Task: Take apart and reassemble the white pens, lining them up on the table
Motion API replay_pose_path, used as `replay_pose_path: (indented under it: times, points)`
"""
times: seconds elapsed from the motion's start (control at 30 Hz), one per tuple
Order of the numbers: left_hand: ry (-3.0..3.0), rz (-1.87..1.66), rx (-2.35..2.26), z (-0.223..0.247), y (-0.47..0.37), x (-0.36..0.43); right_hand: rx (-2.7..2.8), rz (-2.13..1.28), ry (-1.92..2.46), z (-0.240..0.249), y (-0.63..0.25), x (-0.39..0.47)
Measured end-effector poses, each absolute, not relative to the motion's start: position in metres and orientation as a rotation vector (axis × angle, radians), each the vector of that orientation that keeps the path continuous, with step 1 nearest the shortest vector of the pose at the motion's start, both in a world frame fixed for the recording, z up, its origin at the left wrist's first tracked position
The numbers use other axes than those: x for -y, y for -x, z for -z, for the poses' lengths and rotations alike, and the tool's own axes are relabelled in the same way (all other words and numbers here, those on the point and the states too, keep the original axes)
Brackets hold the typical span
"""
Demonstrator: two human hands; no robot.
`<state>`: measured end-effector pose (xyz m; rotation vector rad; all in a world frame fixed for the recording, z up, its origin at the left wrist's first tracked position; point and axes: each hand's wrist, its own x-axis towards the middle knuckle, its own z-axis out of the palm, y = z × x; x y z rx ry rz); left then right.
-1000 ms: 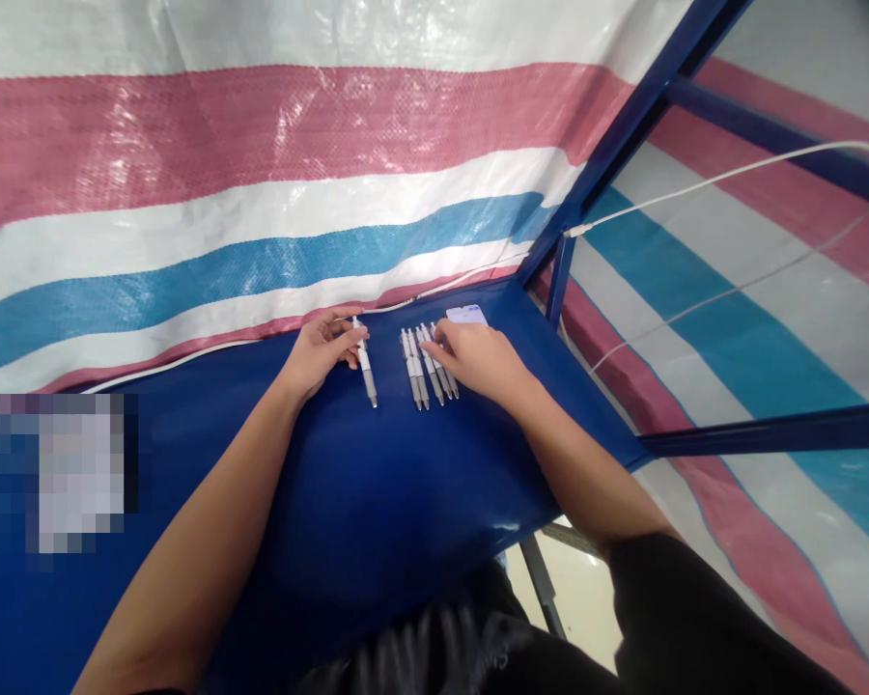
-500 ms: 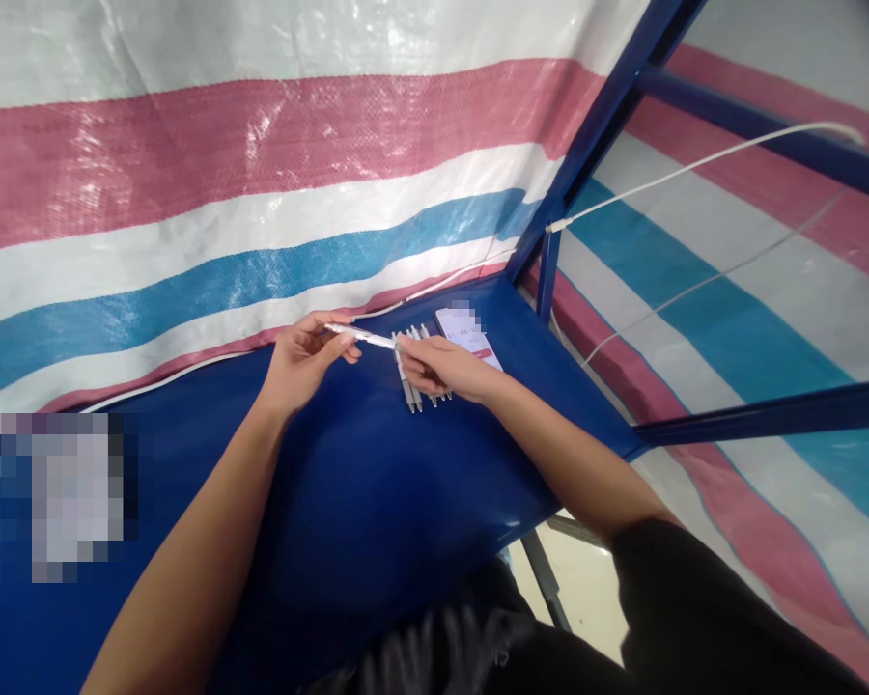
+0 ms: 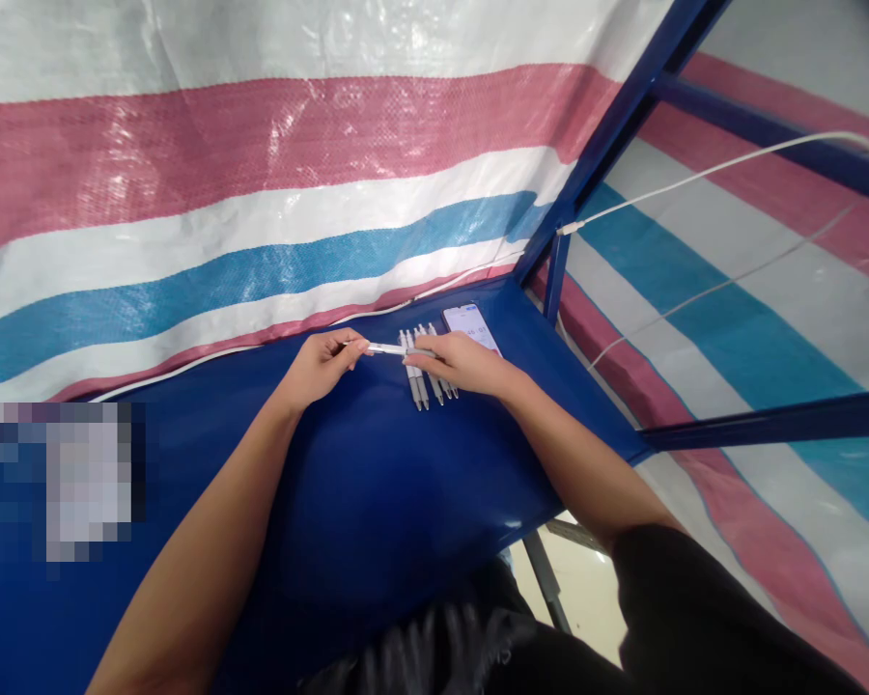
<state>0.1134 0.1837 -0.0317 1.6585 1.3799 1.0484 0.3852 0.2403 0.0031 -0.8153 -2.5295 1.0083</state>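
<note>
A white and grey pen [image 3: 387,348] is held level between my two hands above the blue table. My left hand [image 3: 325,365] pinches one end of it between thumb and fingertips. Around the other, greyish end, the fingers of my right hand [image 3: 458,362] are closed. Several similar pens [image 3: 419,386] lie side by side on the table, just beneath and behind my right hand, which partly hides them. Beyond that hand rests a phone [image 3: 472,323] with a lit screen showing digits, its lower part covered.
The blue table [image 3: 377,502] meets a striped plastic sheet [image 3: 261,280] at the back. Blue metal frame bars [image 3: 594,174] rise at the right, with a white cable [image 3: 695,179] hanging there. A blurred-out pale patch [image 3: 87,483] is at the left.
The pen has come from a tilt to nearly level. My left hand has shifted right, closer to my right hand, and its fingers have drawn in. The view has moved slightly.
</note>
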Motion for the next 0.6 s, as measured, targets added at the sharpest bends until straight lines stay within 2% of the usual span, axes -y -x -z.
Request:
replay_pose_path:
  times: [0.2, 0.6]
  points:
    - [-1.518, -1.108, -1.39, 0.047, -0.109, -0.188, 2.365, -0.955, 0.907, 0.007, -0.384, -0.243]
    - [-1.431, -1.154, -1.366, 0.048, -0.112, -0.189, 2.275, -0.981, 0.983, 0.01, -0.386, -0.249]
